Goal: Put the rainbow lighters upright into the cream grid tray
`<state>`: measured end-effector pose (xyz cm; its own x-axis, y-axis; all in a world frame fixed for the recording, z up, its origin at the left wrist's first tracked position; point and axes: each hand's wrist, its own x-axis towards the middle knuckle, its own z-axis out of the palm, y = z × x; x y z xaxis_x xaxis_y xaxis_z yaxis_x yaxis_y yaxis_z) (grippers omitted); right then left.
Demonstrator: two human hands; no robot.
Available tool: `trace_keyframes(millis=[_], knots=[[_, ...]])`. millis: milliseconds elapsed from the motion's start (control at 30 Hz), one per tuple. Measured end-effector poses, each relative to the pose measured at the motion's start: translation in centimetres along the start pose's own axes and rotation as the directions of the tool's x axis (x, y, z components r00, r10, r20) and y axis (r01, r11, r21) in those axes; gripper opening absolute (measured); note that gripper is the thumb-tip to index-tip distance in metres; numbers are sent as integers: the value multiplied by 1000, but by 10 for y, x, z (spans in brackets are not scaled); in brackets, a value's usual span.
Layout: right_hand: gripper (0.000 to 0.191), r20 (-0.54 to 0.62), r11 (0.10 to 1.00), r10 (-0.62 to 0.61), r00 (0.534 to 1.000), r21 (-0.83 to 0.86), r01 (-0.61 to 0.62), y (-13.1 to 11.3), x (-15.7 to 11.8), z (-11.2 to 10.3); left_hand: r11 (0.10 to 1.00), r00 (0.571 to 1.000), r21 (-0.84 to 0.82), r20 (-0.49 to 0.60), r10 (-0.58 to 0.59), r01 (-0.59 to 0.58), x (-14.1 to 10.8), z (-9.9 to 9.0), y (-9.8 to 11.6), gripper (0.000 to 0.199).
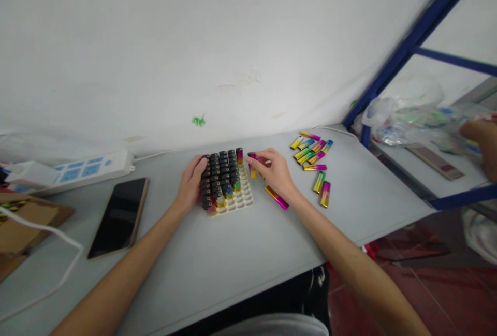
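Observation:
A white tray (pixel 244 197) with rows of round holes stands on the grey table, its left and back parts filled with upright black-topped tubes (pixel 223 173). My left hand (pixel 191 183) is closed on the tray's left side, thumb over the tubes there. Just right of the tray, my right hand (pixel 274 170) pinches a black-topped tube (pixel 252 166) with a pink and gold body, held upright. A gold and magenta tube (pixel 276 198) lies below that hand. Farther right, several shiny coloured tubes (pixel 310 152) lie in a loose pile.
A black phone (pixel 119 216) and a white power strip (pixel 89 169) are on the left, beside a cardboard box (pixel 29 222) and a white cable. At the right stands a blue metal frame (pixel 404 54) with plastic bags (pixel 419 118); another person's hand (pixel 483 136) shows at the right edge.

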<state>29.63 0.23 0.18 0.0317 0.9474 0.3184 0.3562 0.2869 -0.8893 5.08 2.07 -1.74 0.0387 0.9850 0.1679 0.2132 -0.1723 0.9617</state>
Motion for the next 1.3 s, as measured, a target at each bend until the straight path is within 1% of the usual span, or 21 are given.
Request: trace_keyframes(millis=[33, 100, 167, 333, 400, 500, 600, 733, 867, 967, 1033, 1100, 1167, 1233, 1300], knots=[[33, 33, 998, -19, 999, -59, 21, -2, 3, -1, 1000, 1000, -3, 0, 1, -1, 0, 0, 0, 38], [37, 92, 991, -47, 995, -119, 58, -6, 9, 0, 1000, 1000, -10, -4, 0, 0, 0, 0, -1, 39], [39, 108, 987, -71, 992, -134, 86, -7, 14, 3, 1000, 1000, -14, 0, -1, 2, 1, 0, -2, 40], [35, 163, 974, -100, 981, -186, 130, 3, 22, 11, 1000, 1000, -4, -7, 15, -15, 1, 0, -3, 36], [34, 197, 960, -131, 972, -218, 174, 5, 24, 9, 1000, 1000, 7, -12, 18, -18, 1, -1, -3, 35], [32, 279, 943, -162, 947, -239, 231, 2, 28, 2, 1000, 1000, 4, -4, 13, -13, 1, -1, -5, 35], [31, 317, 931, -146, 937, -275, 238, -3, 33, -3, 1000, 1000, 3, -1, 0, 0, 1, -1, -6, 38], [26, 342, 885, -114, 933, -391, 252, -8, 38, -3, 1000, 1000, -3, 3, -7, 7, 1, -1, -7, 40], [21, 431, 822, -119, 894, -463, 333, -11, 43, -5, 1000, 1000, -9, -3, -7, 7, 1, -1, -7, 41], [17, 492, 813, -110, 863, -455, 363, -14, 47, -2, 1000, 1000, 11, -1, -4, 4, 1, -1, -4, 41], [18, 493, 814, -92, 865, -463, 350, -15, 49, 1, 1000, 1000, 22, -2, 7, -7, 0, -1, -2, 40], [21, 466, 807, -69, 882, -494, 324, -14, 48, 4, 1000, 1000, 26, 0, 14, -14, 0, -1, -1, 40], [22, 453, 808, -64, 889, -500, 313, -10, 45, 2, 999, 1000, 28, 3, 18, -18, 0, -1, -2, 39], [17, 462, 833, -85, 883, -453, 318, -3, 41, -6, 999, 1000, 27, 0, 22, -22, 0, -1, -3, 38], [12, 463, 853, -111, 879, -409, 323, 5, 37, -22, 1000, 1000, 21, -5, 20, -20, 0, 0, -5, 39]])
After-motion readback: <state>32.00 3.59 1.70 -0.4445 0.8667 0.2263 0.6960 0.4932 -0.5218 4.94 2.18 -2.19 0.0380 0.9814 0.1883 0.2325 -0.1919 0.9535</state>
